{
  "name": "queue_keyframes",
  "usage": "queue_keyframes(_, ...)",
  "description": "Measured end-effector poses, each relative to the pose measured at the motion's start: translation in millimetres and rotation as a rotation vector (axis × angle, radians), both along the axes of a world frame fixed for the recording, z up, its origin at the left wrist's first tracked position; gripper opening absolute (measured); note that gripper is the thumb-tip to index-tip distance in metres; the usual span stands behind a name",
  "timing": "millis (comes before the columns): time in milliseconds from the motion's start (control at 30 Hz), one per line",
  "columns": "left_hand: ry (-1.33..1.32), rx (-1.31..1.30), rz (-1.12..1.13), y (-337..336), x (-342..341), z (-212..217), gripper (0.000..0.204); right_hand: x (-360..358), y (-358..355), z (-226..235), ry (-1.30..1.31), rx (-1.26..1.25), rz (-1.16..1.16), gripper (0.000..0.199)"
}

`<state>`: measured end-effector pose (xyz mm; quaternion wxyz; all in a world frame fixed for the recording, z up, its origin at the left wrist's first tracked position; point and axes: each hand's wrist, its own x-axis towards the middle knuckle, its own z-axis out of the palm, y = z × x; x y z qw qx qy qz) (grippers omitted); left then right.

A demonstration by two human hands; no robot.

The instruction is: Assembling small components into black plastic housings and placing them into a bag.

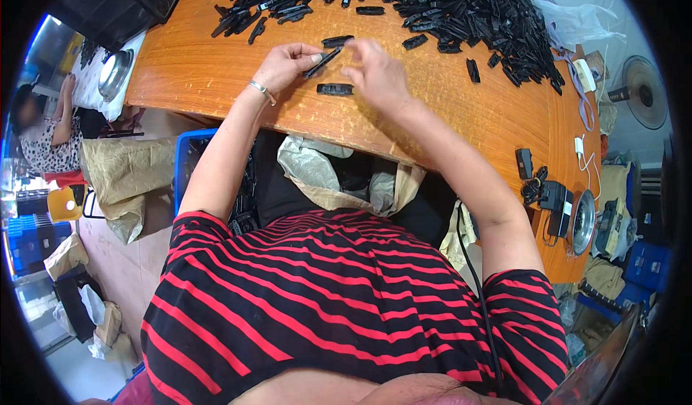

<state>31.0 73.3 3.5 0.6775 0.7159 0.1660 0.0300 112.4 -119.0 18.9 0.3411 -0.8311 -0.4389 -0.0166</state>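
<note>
My left hand (290,65) pinches a slim black plastic part (323,63) between thumb and fingers, holding it at a slant just over the wooden table. My right hand (378,77) is close by on the right, its thumb and fingers apart and slightly blurred, with nothing visible between them. Beyond the held part lies a similar black piece (336,42). Another black piece (335,89) rests on the table nearer to me, between the two hands.
A big heap of black plastic parts (461,9) covers the far side of the wooden table (216,66). Black adapters (555,197) and a metal dish (584,221) sit at right. A blue crate (189,163) stands under the front edge. Another person (54,135) sits far left.
</note>
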Motion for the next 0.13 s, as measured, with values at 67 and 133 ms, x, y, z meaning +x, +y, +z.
queue_keyframes(67, -0.001, -0.144, -0.063, 2, 1, -5, 0.025, 13, 1, 2, -0.146, 0.156, 0.028, 0.031)
queue_keyframes(133, 0.003, -0.154, -0.213, 6, 4, -5, 0.031, 25, -1, 5, -0.018, -0.035, 0.183, 0.037)
